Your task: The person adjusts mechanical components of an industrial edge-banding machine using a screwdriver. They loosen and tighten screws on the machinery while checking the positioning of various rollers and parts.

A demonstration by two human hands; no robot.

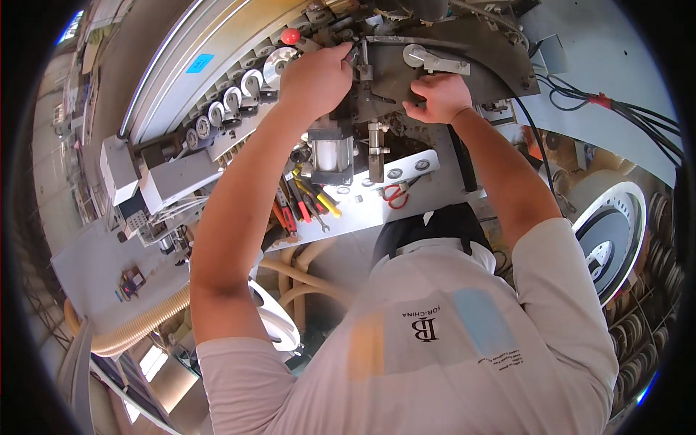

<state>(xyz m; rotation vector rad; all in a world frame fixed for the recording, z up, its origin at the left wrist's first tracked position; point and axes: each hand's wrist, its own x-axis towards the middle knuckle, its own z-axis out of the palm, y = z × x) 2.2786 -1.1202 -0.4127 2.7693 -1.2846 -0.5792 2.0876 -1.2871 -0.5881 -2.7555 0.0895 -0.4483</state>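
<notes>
Both my arms reach forward into a machine. My left hand (317,78) is closed, its fingertips against a small dark metal fitting (353,53) at the left end of a dark metal plate (482,54); what the fingers grip is hidden. My right hand (442,99) is curled at the plate's near edge, just below a silver lever block (446,65) with a round roller (414,56). Its thumb and forefinger bend towards each other, and anything inside the curled fingers cannot be made out. Between my forearms stands a silver pneumatic cylinder (332,154).
Several rollers (251,83) and a red knob (290,36) line the machine at left. Pliers and screwdrivers with a yellow-handled tool (328,203) and red scissors (396,196) lie on the near ledge. Black cables (638,119) hang at right, above a large white reel (612,235).
</notes>
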